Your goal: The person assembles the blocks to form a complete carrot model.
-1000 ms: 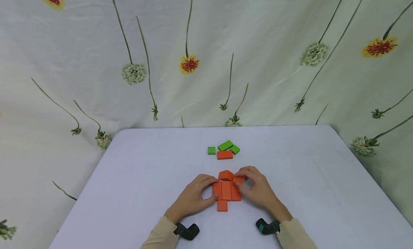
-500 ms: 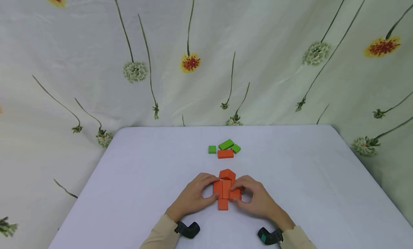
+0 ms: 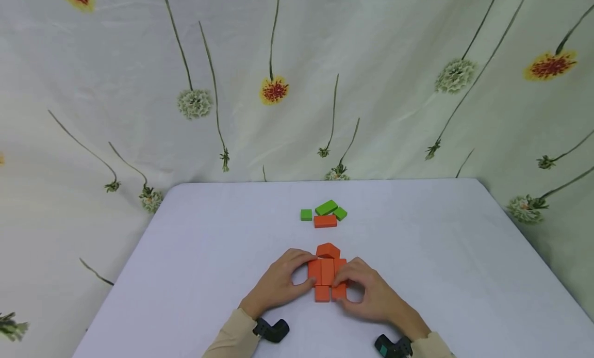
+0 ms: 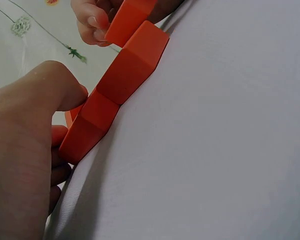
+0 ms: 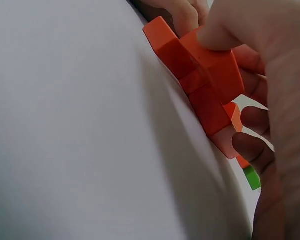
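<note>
Both hands are down at the near middle of the white table (image 3: 209, 244), working on a little cluster of orange blocks (image 3: 326, 271). The cluster is a few upright-looking rectangular pieces pressed side by side, with a pointed, house-shaped orange piece (image 3: 327, 250) sitting at the far end and a small orange square (image 3: 322, 293) at the near end.

The left hand (image 3: 278, 284) is curled against the left side of the cluster, thumb and fingertips touching the outer block. From the left wrist view the thumb (image 4: 57, 90) presses on the edge of the row, so the fingers are bent round it and not spread.

The right hand (image 3: 368, 292) pinches another small orange block (image 3: 339, 291) just right of the near square, touching it. In the right wrist view the fingertips are clamped on the top of that piece (image 5: 215, 65), and it sits tight against the rest of the orange row (can't tell if it's fully flat on the table yet).

Further back, well apart from the hands, there's a spare pile: a small green cube (image 3: 306, 214), a longer green block (image 3: 326, 207), another small green one (image 3: 340, 213), and an orange bar (image 3: 325, 221) just in front of them. A flower-print cloth (image 3: 371, 90) hangs behind the table.
</note>
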The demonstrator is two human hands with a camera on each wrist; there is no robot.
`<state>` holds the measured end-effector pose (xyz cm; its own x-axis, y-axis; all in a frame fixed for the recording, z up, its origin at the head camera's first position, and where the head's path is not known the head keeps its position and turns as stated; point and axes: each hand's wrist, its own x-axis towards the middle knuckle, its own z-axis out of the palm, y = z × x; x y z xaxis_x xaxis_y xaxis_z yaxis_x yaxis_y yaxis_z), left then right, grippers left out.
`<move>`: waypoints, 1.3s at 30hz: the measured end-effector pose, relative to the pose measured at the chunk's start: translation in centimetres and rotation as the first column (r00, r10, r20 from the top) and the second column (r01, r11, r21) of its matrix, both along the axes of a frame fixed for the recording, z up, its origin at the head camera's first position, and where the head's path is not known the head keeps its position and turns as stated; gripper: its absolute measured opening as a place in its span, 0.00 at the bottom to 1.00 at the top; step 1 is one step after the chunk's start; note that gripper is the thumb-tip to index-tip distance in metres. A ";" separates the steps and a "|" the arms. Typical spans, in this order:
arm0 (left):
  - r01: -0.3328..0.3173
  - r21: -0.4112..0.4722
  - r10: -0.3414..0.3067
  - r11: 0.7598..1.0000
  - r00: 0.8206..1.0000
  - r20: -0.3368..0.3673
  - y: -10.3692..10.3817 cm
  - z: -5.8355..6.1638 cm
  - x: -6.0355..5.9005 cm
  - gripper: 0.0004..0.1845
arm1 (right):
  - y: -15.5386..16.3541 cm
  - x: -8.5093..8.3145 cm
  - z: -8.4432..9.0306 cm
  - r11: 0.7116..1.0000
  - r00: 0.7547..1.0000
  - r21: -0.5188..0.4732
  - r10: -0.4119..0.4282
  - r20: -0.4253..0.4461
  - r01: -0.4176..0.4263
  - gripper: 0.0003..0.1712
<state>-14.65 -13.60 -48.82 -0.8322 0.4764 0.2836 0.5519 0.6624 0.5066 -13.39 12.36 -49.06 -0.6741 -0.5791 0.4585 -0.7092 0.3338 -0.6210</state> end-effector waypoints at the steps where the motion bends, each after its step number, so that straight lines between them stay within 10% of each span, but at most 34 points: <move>1: 0.002 -0.002 -0.002 1.000 1.000 -0.004 0.0 0.0 0.0 0.24 | 0.0 0.1 0.0 1.000 1.000 0.003 0.002 -0.004 -0.002 0.19; 26: -0.011 -0.004 0.011 1.000 1.000 0.025 0.1 -0.2 0.2 0.24 | 0.1 0.1 -0.2 0.993 0.997 0.120 -0.030 0.077 0.021 0.16; 39: -0.009 -0.004 0.009 1.000 1.000 0.025 0.0 -0.3 -0.1 0.24 | 0.0 -0.7 -0.4 0.990 0.993 -0.065 -0.122 -0.002 0.121 0.12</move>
<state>-14.78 -13.62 -49.07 -0.8431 0.4701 0.2609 0.5333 0.6692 0.5175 -14.05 12.34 -49.46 -0.7350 -0.4621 0.4961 -0.6693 0.3773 -0.6401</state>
